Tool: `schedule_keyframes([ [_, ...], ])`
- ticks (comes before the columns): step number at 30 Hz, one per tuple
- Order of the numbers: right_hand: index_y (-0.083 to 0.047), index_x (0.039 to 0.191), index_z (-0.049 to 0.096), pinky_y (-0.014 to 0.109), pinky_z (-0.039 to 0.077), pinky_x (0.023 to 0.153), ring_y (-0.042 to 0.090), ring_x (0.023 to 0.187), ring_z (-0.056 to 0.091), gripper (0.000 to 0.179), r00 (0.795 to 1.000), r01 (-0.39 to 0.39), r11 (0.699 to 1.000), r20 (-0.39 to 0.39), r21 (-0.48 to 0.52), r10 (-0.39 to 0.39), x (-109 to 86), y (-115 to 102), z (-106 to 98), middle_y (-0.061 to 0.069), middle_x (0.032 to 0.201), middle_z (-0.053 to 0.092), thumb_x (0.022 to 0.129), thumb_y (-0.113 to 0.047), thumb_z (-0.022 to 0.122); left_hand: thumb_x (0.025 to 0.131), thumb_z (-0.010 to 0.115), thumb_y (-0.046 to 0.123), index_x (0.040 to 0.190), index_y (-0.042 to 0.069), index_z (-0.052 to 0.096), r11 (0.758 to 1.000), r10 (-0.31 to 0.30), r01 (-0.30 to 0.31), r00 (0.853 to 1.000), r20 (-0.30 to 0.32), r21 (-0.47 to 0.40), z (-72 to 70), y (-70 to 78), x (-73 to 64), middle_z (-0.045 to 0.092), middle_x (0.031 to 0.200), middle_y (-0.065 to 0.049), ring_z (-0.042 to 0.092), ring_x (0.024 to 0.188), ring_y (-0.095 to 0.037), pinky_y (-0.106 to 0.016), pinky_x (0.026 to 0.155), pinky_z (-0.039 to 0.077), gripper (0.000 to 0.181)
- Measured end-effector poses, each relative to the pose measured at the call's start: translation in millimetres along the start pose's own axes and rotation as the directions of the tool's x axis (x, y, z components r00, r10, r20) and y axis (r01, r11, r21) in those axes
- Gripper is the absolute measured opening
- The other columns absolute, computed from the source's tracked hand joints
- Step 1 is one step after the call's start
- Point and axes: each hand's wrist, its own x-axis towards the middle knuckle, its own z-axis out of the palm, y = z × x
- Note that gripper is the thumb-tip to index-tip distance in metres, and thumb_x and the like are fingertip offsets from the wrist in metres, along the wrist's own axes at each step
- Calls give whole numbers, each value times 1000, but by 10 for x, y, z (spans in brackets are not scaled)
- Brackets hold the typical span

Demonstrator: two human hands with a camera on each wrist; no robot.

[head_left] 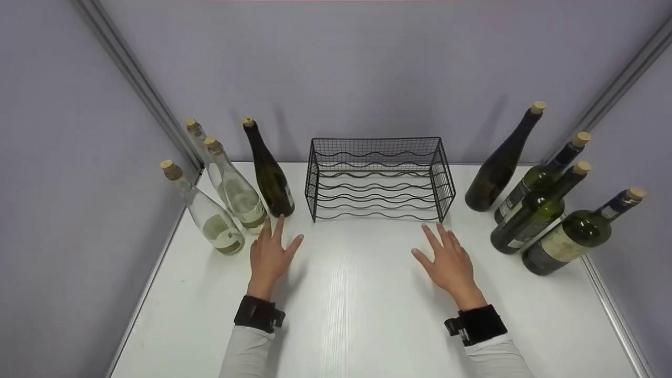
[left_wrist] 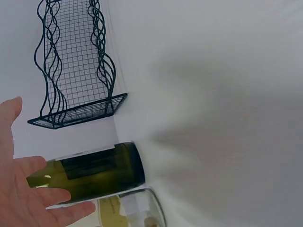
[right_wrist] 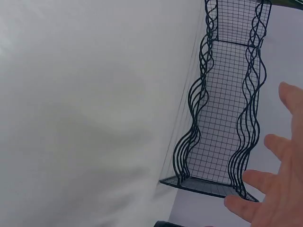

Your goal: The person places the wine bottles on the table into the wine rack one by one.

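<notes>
Both hands hover over the white table with fingers spread, holding nothing. My left hand (head_left: 270, 254) has its fingertips right at the bases of a dark corked wine bottle (head_left: 274, 184) and a clear corked bottle (head_left: 242, 202). In the left wrist view, that dark bottle's base (left_wrist: 106, 170) shows beyond the fingers. Just in front of the right front corner of a black wire wine rack (head_left: 376, 138) is my right hand (head_left: 450, 262). The right wrist view shows its fingers (right_wrist: 260, 180) overlapping the rack's end (right_wrist: 203, 185). No bottle lies in the rack.
Two more clear bottles, one in front (head_left: 218, 228) and one behind (head_left: 202, 142), stand at the left. On the right stand a tall dark bottle (head_left: 496, 170) and three green ones, the nearest being a labelled bottle (head_left: 567, 244). Grey walls (head_left: 367, 68) enclose the table (head_left: 336, 315).
</notes>
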Motion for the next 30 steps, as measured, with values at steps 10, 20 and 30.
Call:
schedule_keyframes([
  [10, -23, 156, 30, 67, 33, 100, 42, 141, 27, 74, 994, 30, 992, 103, 121, -42, -10, -277, 179, 15, 159, 25, 96, -63, 46, 93, 58, 54, 150, 7, 40, 992, -87, 81, 995, -58, -93, -20, -239, -144, 37, 148, -29, 51, 120, -48, -58, 90, 44, 76],
  [20, -27, 155, 32, 63, 35, 102, 36, 142, 29, 71, 978, 64, 972, 178, 225, -106, -50, -636, 376, 11, 158, 28, 96, -63, 46, 94, 55, 56, 153, 7, 32, 941, -253, 250, 967, 16, -228, -183, -443, -266, 30, 153, -26, 40, 131, -46, -63, 98, 37, 80],
  [30, -25, 153, 37, 61, 34, 104, 34, 141, 31, 69, 933, 162, 942, 265, 293, -242, -70, -960, 504, 9, 157, 32, 97, -65, 38, 94, 63, 37, 142, 0, 40, 860, -429, 367, 896, -113, -354, -302, -677, -353, 51, 136, -24, 51, 119, -43, -61, 87, 44, 64],
])
